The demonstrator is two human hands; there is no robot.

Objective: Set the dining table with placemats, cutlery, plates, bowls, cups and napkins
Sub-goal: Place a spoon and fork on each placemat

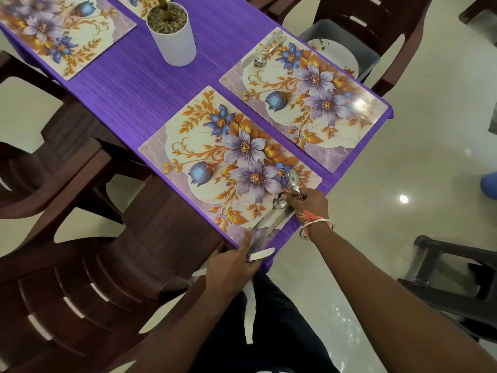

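Note:
Two floral placemats lie side by side on the purple tablecloth [129,87]. On the near placemat [188,162], at its right end, a knife and a spoon [271,219] lie along the edge. My right hand [309,205] grips another spoon [293,181] with its bowl pointing up, and its fingers touch the lying spoon's bowl. My left hand [231,262] holds cutlery handles [261,255] at the table's corner, with its forefinger stretched onto the mat. The far placemat [357,125] carries a knife and spoon [263,49] at its far end.
A white pot of gravel [174,41] stands mid-table. A third placemat [80,36] lies at the far left. Dark wooden chairs [67,292] surround the table. A grey tub with white plates [336,55] sits on the chair at the far right.

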